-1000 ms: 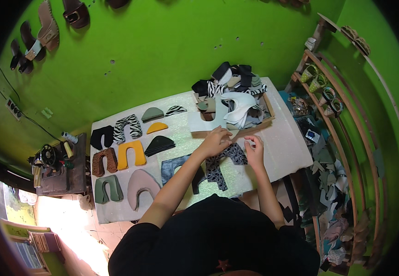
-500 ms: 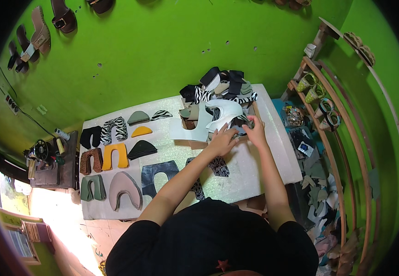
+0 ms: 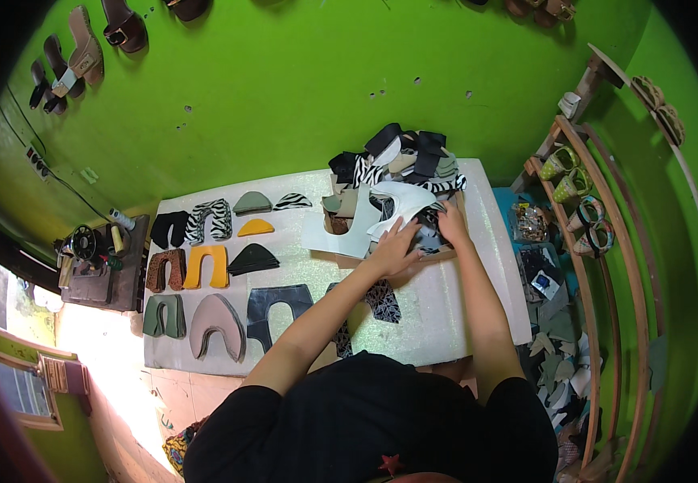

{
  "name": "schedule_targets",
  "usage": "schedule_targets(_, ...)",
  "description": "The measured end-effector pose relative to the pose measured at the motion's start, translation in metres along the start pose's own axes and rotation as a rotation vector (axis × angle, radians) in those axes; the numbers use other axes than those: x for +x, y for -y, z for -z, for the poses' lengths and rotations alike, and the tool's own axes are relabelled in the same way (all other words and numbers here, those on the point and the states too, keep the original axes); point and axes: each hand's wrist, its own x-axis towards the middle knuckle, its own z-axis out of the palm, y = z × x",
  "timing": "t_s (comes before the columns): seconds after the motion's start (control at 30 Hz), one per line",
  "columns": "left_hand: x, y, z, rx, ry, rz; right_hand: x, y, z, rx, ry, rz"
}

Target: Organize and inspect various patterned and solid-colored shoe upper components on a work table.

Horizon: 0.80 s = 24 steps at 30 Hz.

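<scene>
My left hand [image 3: 397,248] lies with fingers apart against a white curved cut piece [image 3: 404,198] at the near side of a cardboard box [image 3: 351,262] heaped with material. My right hand [image 3: 451,225] reaches into the box's right side. Its fingers are bent among dark and patterned scraps [image 3: 428,217], and their tips are partly hidden, so what they grip does not show clearly. Left of my hands rests a pale flat piece with a curved cut-out [image 3: 325,235]. Black, grey and zebra-striped scraps [image 3: 397,157] are piled at the far side.
Stacks of cut pieces stand on the white table [image 3: 293,270]: yellow arches [image 3: 206,266], pink arches [image 3: 218,326], black half-rounds [image 3: 254,259]. A wooden rack [image 3: 586,173] with sandals is at right, above scraps [image 3: 558,370]. A sewing machine [image 3: 83,241] stands at left.
My right hand has pushed farther into the box, and its fingers are more hidden. The white curved piece has shifted and tilted under my left hand. The whole view has moved slightly.
</scene>
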Motion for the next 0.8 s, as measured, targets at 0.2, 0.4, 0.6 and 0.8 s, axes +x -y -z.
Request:
schedule_targets(0.2,0.004,0.009,-0.004,-0.048,-0.068,-0.097,0.003,0.001,0.005,-0.089,0.008,0.123)
schedule_targets(0.4,0.004,0.012,-0.004,-0.044,-0.095,-0.123,-0.004,0.012,0.003,-0.097,0.033,0.134)
schedule_targets(0.6,0.005,0.012,-0.005,-0.051,-0.095,-0.141,0.011,-0.005,0.010,-0.156,0.135,0.098)
schedule_targets(0.8,0.001,0.013,0.000,-0.075,-0.101,-0.125,0.014,0.010,0.022,0.028,0.114,0.070)
